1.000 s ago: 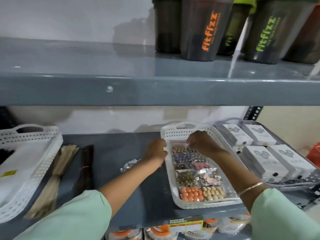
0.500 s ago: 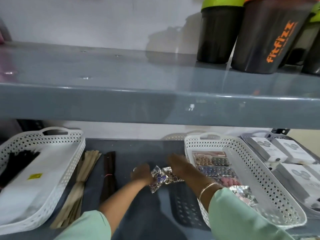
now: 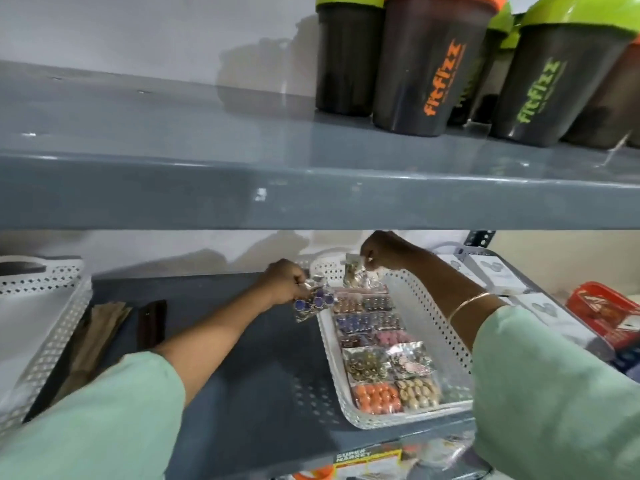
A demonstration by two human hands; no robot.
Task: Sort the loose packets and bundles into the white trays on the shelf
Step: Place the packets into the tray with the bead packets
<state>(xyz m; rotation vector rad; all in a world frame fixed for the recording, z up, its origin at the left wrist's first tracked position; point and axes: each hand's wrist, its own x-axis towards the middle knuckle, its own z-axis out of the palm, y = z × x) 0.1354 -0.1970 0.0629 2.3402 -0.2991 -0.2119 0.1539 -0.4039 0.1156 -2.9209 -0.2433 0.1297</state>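
Grey metal shelf (image 3: 242, 358) carries the work area; upper shelf w/ dark shaker cups (image 3: 429, 71) overhangs it closely.

White perforated plastic tray, centre (image 3: 426, 306): clear packets of coloured beads (image 3: 377, 368) laid in two columns, front to back. Far end nearly full. A second white perforated tray (image 3: 45, 327) sits at far left; tan and dark stick bundles (image 3: 114, 327) lie loose on the shelf just beside it, not yet sorted.

L hand (image 3: 284, 282): pinched shut on a clear packet of blue round pieces (image 3: 313, 303), held over the shelf right at the centre tray's left rim, not inside it. R hand (image 3: 384, 251): pinched shut on a clear packet of gold-toned pieces (image 3: 356, 275), hanging above the tray's far end, close under the upper shelf.

Risks, as judged:
- Blue packet hangs across the rim; let go here and it prob. drops outside or catches on the wall.
- Gold packet held by a corner only; film is slick, could slip and land skewed over the rows, disturbing the layout.
- R knuckles close to the upper shelf edge; a lift would knock it.
- Little free space at the far end; forcing a packet in may shift neighbours.

Vs. half a sec earlier: both hands were together over the bare shelf left of the tray, handling one crumpled clump of packets. Now separated, one packet each, both moved up and toward the tray. Tray contents appear unchanged; camera angle has shifted.
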